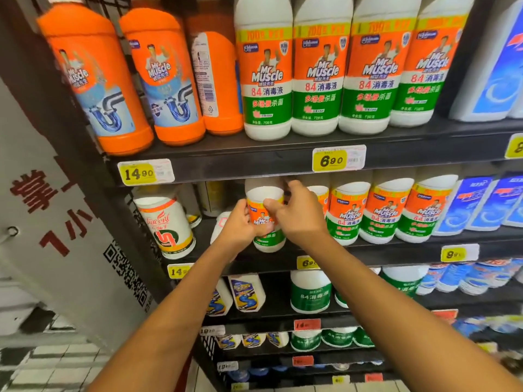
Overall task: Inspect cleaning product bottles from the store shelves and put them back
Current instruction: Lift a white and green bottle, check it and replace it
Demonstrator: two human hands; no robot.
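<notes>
The setting is a store aisle with dark shelving (283, 157) stocked with cleaning products, bounded at left by a grey panel bearing red characters and a QR code (127, 274). The top shelf carries orange drain-cleaner bottles (93, 77) at left and a row of white Mr Muscle disinfectant bottles (317, 66) at centre, with blue-and-white packs (498, 58) at far right. Yellow price tags reading 14.90 (141, 173) and 6.90 (335, 159) are fixed to the shelf edge. On the second shelf, a white Mr Muscle bottle (264, 199) with an orange and green label stands at the front edge, slightly ahead of the matching bottles (387, 210) to its right. The left hand (242, 224) grips the lower body of this bottle, fingers wrapped around the label. The right hand (297, 210) grasps its upper part, thumb across the front and fingers reaching round the far side. A white bottle with a red and green logo (167, 222) leans at the left of the same shelf. Lower shelves hold further white, green-labelled bottles (310, 292).
</notes>
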